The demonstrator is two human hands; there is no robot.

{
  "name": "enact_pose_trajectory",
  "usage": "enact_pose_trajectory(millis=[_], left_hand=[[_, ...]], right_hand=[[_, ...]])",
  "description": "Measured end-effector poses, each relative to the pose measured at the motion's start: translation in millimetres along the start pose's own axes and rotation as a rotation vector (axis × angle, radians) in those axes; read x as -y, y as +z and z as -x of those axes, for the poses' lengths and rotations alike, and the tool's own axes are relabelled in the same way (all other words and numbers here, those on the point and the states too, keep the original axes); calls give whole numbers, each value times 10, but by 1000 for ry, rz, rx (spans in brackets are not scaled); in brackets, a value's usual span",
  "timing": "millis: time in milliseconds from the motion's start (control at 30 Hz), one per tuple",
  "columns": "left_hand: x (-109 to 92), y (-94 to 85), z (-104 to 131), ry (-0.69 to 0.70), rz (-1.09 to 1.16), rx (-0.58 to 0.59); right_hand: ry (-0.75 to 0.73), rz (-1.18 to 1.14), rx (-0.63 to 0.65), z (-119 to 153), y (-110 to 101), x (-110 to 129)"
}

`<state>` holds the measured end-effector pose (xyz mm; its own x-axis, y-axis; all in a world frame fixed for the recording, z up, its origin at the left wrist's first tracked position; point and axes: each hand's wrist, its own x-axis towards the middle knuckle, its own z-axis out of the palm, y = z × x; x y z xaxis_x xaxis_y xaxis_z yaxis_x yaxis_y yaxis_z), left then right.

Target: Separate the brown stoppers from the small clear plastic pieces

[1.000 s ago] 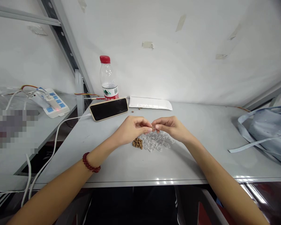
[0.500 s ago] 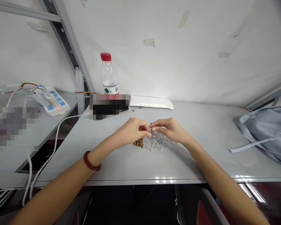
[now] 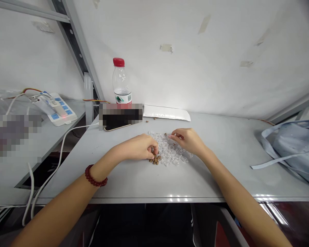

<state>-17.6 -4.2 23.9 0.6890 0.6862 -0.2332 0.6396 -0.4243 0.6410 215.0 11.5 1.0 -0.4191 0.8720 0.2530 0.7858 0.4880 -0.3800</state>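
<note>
Ample counter (image 3: 134, 183) gives room toward its six-o'clock edge, right hand (image 3: 189, 140) pinching a nugget (image 3: 166, 134), left hand (image 3: 140, 146) at brown pieces (image 3: 156, 160), its hidden grip unreadable.

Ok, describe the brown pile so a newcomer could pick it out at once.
On the grey table, find the left hand. The brown pile lies right at that hand's fingers. Its small, opaque lumps set it apart from the clear pieces to its right.

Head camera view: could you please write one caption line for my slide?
Left hand at a pile of small brown pieces, right hand by scattered clear pieces, over a grey table.
</note>
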Motion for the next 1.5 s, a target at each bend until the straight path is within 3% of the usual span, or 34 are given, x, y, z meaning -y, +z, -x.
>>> enact_pose_trajectory(millis=[100, 167, 333, 633, 733, 900, 1133, 1267, 1500], left_hand=[[14, 5, -7, -1, -1, -10], [21, 1, -8, -1, -11, -14], [4, -4, -3, 40, -31, -1], [-62, 26, 4, 57, 20, -18], [-42, 42, 0, 41, 46, -23], [-39, 38, 3, 42, 55, -30], [-74, 26, 13, 26, 30, -39], [-58, 38, 10, 32, 25, -48], [-2, 84, -3, 37, 50, -57]], right_hand=[[-89, -58, -112, -33, 63, 83], [-156, -91, -120, -68, 122, 160], [-274, -65, 15, -252, 244, 332], [-304, -54, 236, -635, 328, 462], [-258, -84, 216, -645, 361, 437], [-205, -8, 44, -715, 385, 252], [-152, -18, 127, -915, 447, 97], [-152, -34, 76, -828, 375, 156], [-147, -210, -217, -193, 135, 206]])
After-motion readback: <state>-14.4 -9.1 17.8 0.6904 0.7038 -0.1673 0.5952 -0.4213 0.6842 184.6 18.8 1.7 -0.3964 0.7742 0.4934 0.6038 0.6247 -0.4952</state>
